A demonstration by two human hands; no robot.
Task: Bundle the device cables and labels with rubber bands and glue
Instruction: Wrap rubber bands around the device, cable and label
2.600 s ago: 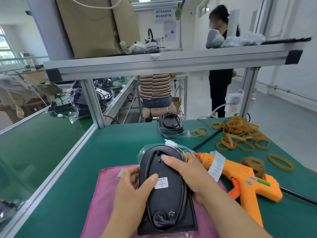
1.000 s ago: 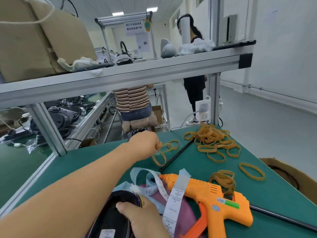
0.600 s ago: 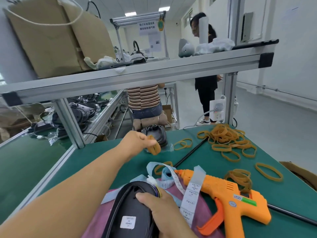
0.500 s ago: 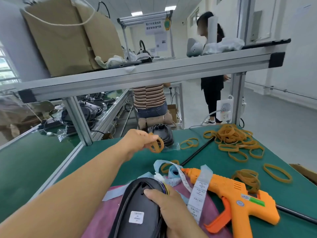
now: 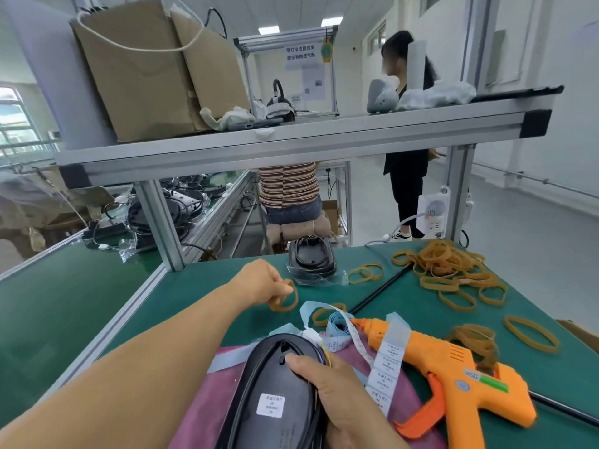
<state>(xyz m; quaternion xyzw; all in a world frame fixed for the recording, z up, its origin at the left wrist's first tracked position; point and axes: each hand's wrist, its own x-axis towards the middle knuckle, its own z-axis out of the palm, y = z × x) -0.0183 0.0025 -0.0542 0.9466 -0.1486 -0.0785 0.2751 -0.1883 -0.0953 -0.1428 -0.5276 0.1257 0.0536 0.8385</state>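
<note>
A black oval device with a white sticker lies on a pink cloth at the near edge. My right hand grips its right side, thumb on top, over the coloured wires. My left hand reaches out over the green mat and pinches a tan rubber band that hangs from its fingers. A strip of white labels drapes across the barrel of the orange glue gun, which lies to the right of the device.
A heap of rubber bands lies at the far right, with loose ones nearer. A second black device in a clear bag sits at the far edge. A black cable crosses the mat. An aluminium shelf frame stands behind; two people are beyond.
My left hand left the device, reached far forward, picked up a rubber band and is drawing it back toward me. My right hand stayed on the device.
</note>
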